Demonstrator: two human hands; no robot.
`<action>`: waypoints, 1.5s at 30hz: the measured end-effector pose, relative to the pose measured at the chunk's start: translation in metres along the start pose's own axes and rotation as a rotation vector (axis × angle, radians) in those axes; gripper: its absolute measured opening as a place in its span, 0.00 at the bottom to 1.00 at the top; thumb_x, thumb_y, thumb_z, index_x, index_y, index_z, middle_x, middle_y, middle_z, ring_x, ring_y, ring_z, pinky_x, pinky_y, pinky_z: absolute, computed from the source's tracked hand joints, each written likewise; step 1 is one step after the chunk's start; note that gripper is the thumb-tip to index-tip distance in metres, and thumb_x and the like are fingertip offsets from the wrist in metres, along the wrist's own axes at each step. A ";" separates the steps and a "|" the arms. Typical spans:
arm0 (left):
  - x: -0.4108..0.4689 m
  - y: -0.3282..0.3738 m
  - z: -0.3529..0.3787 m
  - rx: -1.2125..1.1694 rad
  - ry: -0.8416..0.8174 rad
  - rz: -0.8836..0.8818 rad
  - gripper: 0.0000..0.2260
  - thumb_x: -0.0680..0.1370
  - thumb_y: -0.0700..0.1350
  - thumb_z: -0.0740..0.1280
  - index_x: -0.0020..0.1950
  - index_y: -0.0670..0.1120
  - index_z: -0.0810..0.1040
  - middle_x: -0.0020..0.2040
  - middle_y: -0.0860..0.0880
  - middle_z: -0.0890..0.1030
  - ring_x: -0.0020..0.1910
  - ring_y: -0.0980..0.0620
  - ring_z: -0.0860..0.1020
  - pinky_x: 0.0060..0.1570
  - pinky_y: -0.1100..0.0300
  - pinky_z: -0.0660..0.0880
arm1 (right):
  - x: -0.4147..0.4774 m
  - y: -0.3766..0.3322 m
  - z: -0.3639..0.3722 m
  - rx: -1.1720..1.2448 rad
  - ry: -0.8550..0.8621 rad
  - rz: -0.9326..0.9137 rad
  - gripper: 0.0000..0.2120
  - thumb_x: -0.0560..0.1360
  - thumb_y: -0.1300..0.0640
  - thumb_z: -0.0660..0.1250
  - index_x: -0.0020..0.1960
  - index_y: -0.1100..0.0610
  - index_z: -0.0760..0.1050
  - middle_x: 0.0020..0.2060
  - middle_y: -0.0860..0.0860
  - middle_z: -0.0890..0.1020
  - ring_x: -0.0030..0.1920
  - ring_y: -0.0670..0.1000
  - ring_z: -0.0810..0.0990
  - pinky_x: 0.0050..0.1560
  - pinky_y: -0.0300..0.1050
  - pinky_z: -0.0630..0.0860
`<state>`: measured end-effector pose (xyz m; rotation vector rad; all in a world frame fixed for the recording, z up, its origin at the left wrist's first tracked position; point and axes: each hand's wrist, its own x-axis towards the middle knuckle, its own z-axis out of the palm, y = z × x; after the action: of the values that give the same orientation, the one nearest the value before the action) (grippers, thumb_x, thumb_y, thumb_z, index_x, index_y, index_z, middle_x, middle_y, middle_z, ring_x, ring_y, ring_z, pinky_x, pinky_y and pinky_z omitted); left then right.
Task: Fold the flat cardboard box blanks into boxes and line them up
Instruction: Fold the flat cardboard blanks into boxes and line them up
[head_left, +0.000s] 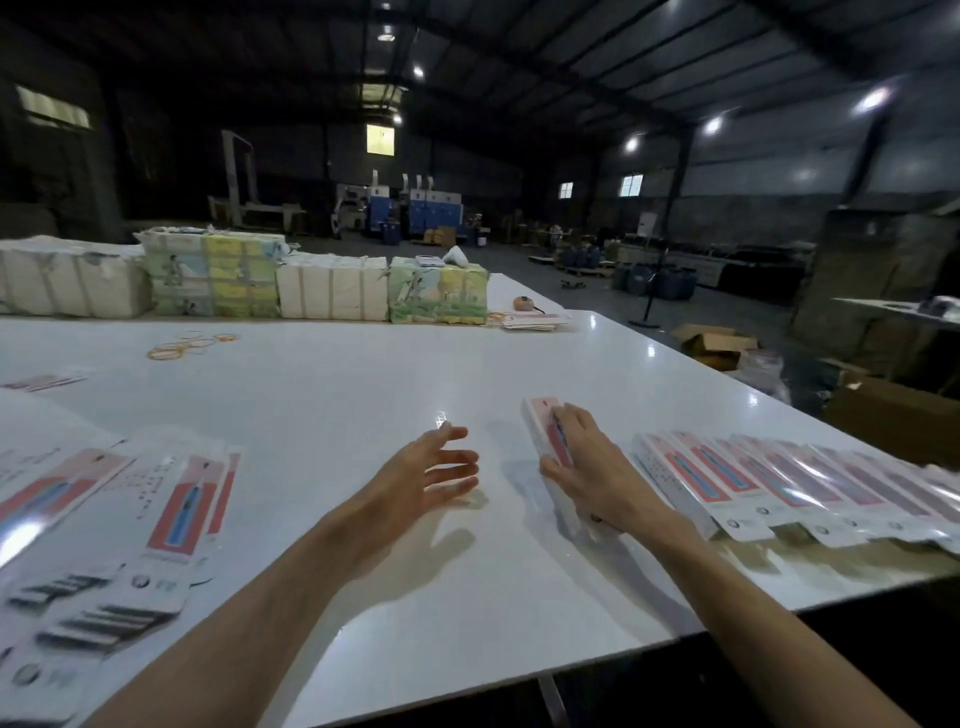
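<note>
On the white table (337, 415) my right hand (587, 467) grips a folded pink-and-white box (543, 422), its fingers over the top and thumb at the near side. My left hand (431, 473) hovers open just above the table, empty, a short way left of that box. A row of several folded pink boxes (779, 483) lies side by side along the right edge, starting just right of my right hand. Flat box blanks (171, 509) lie spread in a loose pile at the near left.
Wrapped bundles of stock (332, 293) stand in a row along the far side. Rubber bands (182, 345) lie at the far left, a small stack of blanks (535, 319) at the far right. Brown cartons (717, 343) sit on the floor beyond the right edge.
</note>
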<state>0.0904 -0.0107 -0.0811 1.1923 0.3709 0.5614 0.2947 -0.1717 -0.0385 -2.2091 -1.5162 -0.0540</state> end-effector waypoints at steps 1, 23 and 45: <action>0.000 0.000 -0.002 0.007 -0.011 0.004 0.24 0.79 0.63 0.73 0.69 0.50 0.82 0.64 0.40 0.84 0.64 0.39 0.83 0.57 0.53 0.83 | -0.005 0.013 -0.007 -0.033 0.006 0.037 0.31 0.83 0.46 0.67 0.79 0.53 0.57 0.79 0.50 0.61 0.64 0.55 0.78 0.61 0.48 0.77; -0.008 0.005 0.008 0.191 -0.108 0.040 0.10 0.85 0.44 0.68 0.64 0.45 0.85 0.54 0.41 0.85 0.58 0.43 0.85 0.61 0.57 0.80 | -0.003 0.033 -0.007 -0.333 0.126 0.073 0.22 0.87 0.52 0.59 0.79 0.56 0.66 0.79 0.54 0.65 0.80 0.56 0.63 0.79 0.51 0.62; -0.083 0.098 -0.077 1.901 0.831 -0.554 0.31 0.81 0.52 0.71 0.79 0.46 0.61 0.76 0.37 0.62 0.76 0.36 0.62 0.74 0.41 0.62 | 0.042 -0.053 0.083 0.129 0.086 -0.381 0.12 0.79 0.58 0.65 0.61 0.51 0.77 0.46 0.40 0.77 0.47 0.42 0.73 0.48 0.41 0.73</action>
<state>-0.0401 0.0249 -0.0159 2.4102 2.1935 0.0063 0.2454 -0.0877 -0.0821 -1.7716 -1.8165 -0.1633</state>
